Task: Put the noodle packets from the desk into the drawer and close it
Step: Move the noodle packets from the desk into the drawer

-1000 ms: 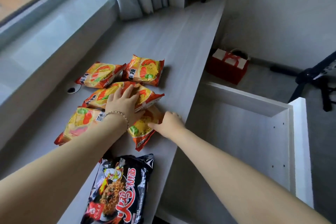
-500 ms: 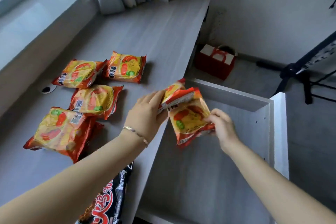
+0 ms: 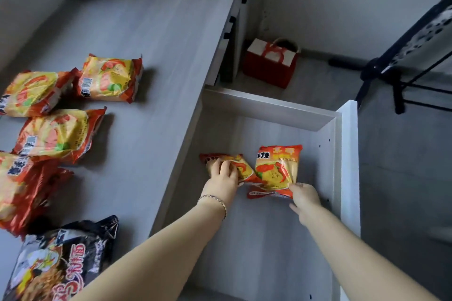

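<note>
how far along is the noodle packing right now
Done: the drawer is pulled open. In hand: two orange packets are down inside it, the left hand pressing on the left packet, the right hand at the bottom edge of the right packet. Left: at least four orange packets and a black packet are on the desk; then shut the drawer.

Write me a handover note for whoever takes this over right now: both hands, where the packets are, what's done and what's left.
Left hand: pressing one orange packet onto the drawer floor.
Right hand: grip on the bottom edge of a second orange packet, standing against the first.
On the desk: four orange packets and one black packet.
Done: two packets in the drawer.
Left: release, move the other five, close the drawer.
</note>
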Available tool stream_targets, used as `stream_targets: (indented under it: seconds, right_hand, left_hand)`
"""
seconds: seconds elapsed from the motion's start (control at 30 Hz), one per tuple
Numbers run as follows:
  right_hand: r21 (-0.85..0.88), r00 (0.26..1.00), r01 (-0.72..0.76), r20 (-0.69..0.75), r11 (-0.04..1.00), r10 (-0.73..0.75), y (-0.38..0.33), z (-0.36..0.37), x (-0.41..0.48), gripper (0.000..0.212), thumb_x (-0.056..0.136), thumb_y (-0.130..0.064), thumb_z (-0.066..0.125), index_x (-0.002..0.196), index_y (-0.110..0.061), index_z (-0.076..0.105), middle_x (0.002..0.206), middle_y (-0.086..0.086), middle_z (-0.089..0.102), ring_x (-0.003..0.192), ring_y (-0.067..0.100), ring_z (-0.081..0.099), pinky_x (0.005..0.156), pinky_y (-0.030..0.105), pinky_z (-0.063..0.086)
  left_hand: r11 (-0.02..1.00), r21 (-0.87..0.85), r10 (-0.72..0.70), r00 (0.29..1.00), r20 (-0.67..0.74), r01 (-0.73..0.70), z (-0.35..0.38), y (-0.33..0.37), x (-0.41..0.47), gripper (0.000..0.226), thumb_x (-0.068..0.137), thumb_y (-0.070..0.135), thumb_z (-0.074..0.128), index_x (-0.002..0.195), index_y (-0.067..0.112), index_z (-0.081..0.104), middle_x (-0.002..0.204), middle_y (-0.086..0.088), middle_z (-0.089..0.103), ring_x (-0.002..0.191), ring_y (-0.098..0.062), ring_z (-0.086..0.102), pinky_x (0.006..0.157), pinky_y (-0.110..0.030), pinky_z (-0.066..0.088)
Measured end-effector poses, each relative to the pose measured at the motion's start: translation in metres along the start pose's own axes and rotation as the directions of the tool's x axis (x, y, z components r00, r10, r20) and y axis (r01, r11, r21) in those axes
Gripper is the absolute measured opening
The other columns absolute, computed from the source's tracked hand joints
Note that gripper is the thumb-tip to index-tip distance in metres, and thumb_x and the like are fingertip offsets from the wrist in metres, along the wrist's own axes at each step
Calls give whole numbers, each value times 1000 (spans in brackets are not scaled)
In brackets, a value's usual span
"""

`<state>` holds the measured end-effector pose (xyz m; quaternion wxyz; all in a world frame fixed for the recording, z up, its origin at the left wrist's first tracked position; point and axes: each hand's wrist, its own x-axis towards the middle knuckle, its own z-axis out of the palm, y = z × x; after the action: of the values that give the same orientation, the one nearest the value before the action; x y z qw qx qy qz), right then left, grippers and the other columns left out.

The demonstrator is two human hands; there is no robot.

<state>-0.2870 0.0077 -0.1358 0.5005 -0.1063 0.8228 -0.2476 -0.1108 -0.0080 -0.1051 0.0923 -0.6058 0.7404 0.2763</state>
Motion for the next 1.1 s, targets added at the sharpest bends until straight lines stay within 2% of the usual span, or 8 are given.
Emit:
stream_targets:
  seconds: [0.07, 0.17, 0.3, 0.5, 0.7, 0.8, 0.93, 1.1]
  right_hand:
    - [-78, 998, 50, 31, 996, -47, 2, -2, 4, 22, 83, -10, 53, 86, 11, 61, 97, 38, 62, 76, 30, 54, 76, 36, 47]
    - [-158, 987, 133, 109, 978, -117, -2, -4, -4, 16, 84, -6, 53, 81, -4, 69, 86, 20, 64, 72, 23, 52, 63, 27, 34]
    - [-232, 939, 344, 114, 910, -326, -17, 17, -36, 33, 87, -4, 50, 118, -4, 62, 126, 7, 57, 115, 27, 52, 92, 29, 39]
    - [-226, 761, 599, 458, 768, -459, -38, 85, -137, 24, 90, -5, 48, 106, -8, 66, 97, -2, 63, 98, 16, 56, 79, 21, 40]
    - [-312, 622, 648, 742, 695, -248, -10, 152, -208, 29, 88, -14, 47, 115, -11, 57, 99, 2, 58, 75, 13, 55, 60, 18, 41]
    - [-405, 653, 614, 743, 677, -147, 8, 169, -222, 44, 87, -21, 50, 128, -8, 48, 114, 9, 62, 88, 19, 61, 74, 25, 46]
    - [-356, 598, 567, 798, 743, -73, 16, 167, -231, 44, 84, -37, 60, 122, -14, 53, 124, 0, 60, 109, 14, 56, 90, 25, 43]
    - [-235, 491, 661, 854, 713, -174, 6, 129, -225, 29, 81, -34, 67, 107, -27, 54, 95, -17, 62, 85, -6, 58, 70, 10, 45]
  left_hand:
    - [997, 72, -38, 986, 162, 26, 11, -3, 7, 65, 86, -12, 42, 145, 3, 20, 151, -18, 18, 143, -33, 12, 101, -44, 45]
    - [995, -11, -90, 949, 301, 98, 9, -7, 9, 80, 84, -2, 54, 147, 21, 12, 153, -12, 8, 136, -33, 30, 103, -42, 42]
    - [993, -92, -57, 988, 142, 71, -35, -20, -21, 65, 90, 18, 49, 146, 26, 17, 147, -6, 33, 122, -32, 50, 97, -42, 47]
    - [972, 67, -235, 962, 141, 227, -106, -105, -118, 55, 85, 42, 58, 133, 21, 41, 133, -4, 49, 120, -26, 52, 102, -36, 43]
    - [923, 272, -348, 893, 285, 273, -92, -176, -190, 119, 60, 61, 74, 148, 19, 5, 152, -5, 21, 141, -25, 22, 117, -36, 23]
    - [900, 372, -319, 926, 202, 229, -83, -187, -193, 117, 49, 69, 73, 143, 22, 22, 141, 0, 36, 133, -23, 33, 114, -37, 21]
    - [931, 181, -347, 923, 169, 317, -89, -184, -190, 88, 47, 71, 73, 117, 23, 48, 113, 4, 51, 100, -19, 56, 85, -31, 47]
    - [812, -449, -403, 915, 30, 372, -96, -165, -180, 58, 61, 54, 77, 99, 15, 58, 99, 1, 67, 87, -16, 63, 80, -34, 54]
